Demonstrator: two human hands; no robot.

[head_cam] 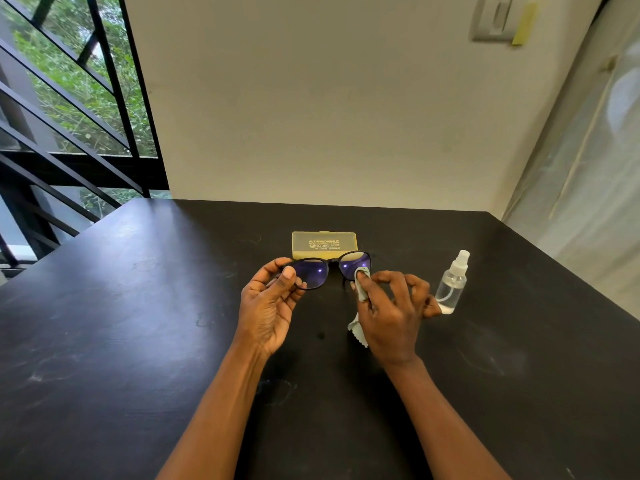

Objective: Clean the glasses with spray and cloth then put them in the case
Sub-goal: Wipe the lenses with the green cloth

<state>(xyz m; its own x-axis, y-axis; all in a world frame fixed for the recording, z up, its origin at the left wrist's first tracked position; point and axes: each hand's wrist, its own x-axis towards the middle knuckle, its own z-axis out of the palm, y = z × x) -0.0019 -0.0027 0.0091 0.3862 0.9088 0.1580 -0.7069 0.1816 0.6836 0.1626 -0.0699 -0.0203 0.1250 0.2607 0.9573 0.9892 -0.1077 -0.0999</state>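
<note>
Now glasses point(329, 271) between left hand point(268, 306) and right hand point(391, 313) (cloth point(360, 289) pinched)

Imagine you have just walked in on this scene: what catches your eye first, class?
First, the black-framed glasses with purple-tinted lenses, held above the black table: the left hand grips one end while the right hand presses a pale cloth on the other lens. Behind them lies a closed yellowish case; a clear spray bottle stands to the right.
</note>
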